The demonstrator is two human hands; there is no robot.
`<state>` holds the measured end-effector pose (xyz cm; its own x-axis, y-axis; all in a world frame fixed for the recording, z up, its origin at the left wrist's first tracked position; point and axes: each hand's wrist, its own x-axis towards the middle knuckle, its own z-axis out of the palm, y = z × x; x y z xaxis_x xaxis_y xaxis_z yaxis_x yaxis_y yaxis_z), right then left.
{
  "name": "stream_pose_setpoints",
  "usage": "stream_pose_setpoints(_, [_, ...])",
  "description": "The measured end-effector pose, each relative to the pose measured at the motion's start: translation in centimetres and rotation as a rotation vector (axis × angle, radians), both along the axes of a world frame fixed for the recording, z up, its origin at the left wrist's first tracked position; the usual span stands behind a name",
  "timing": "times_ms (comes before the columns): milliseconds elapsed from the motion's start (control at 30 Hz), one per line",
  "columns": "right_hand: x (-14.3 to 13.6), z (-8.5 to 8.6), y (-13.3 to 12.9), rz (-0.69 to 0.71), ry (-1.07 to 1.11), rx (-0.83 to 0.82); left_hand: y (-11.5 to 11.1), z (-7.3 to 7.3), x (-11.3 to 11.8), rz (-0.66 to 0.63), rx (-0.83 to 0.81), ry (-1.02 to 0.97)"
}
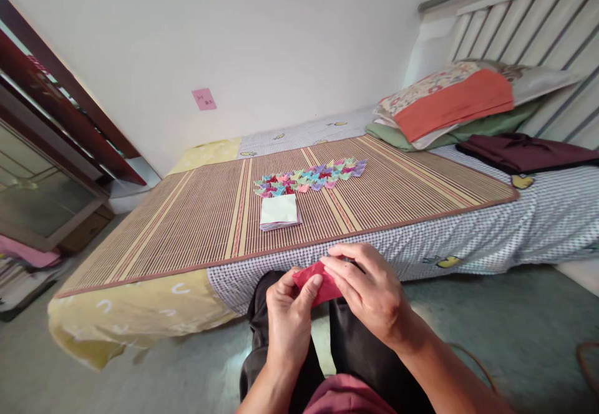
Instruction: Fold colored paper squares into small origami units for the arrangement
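Above my lap, a folded piece of red paper (327, 290) is held between both hands. My left hand (289, 308) pinches its left end, thumb on top and fingers beneath. My right hand (367, 286) has its fingers on the upper right part of the paper; its thumb is hidden behind them. On the bed mat ahead lies a stack of square paper sheets (279, 210), the top one pale. Just behind the stack, several small folded paper pieces (304, 188) in many colours stand in rows.
A striped bamboo mat (196, 214) covers the bed, over a checked sheet (552, 214) and a yellow cloth (140, 314). Pillows (458, 105) and a folded maroon cloth (528, 152) lie at right. A pink note (204, 98) is on the wall. A cable (472, 361) runs along the floor.
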<state>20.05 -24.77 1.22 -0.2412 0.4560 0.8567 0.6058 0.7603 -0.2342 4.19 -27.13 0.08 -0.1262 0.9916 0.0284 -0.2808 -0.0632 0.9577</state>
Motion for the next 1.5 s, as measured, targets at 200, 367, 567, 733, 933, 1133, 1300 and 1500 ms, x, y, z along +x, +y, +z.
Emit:
stream_pose_setpoints(200, [0.42,0.33,-0.01,0.005,-0.045,-0.023,0.22,-0.16,-0.02,-0.025,-0.013,0.044])
stream_pose_setpoints(367, [0.43,0.27,0.25,0.101,0.009,-0.098,0.36,-0.13,0.03,-0.007,-0.012,0.069])
stream_pose_setpoints(567, [0.71,0.12,0.52,0.222,0.233,-0.365,0.44,-0.11,0.07,-0.008,-0.025,0.057])
stream_pose_setpoints(733, [0.46,0.05,0.17,0.240,0.417,-0.553,0.60,-0.37,0.09,-0.058,-0.029,0.035])
stream_pose_setpoints(933, [0.09,-0.24,0.20,0.179,0.525,-0.606,0.60,-0.24,0.34,-0.072,-0.037,-0.007])
stream_pose_setpoints(1133, [0.14,-0.34,0.15,0.171,0.593,-0.654,0.60,-0.38,0.40,-0.079,-0.036,0.016])
stream_pose_setpoints(1300, [0.19,-0.39,0.12,0.165,0.602,-0.651,0.41,-0.24,0.45,-0.080,-0.035,0.028])
stream_pose_setpoints(1500, [0.02,-0.66,-0.03,0.135,0.601,-0.593,0.29,-0.22,0.47,-0.090,-0.046,0.013])
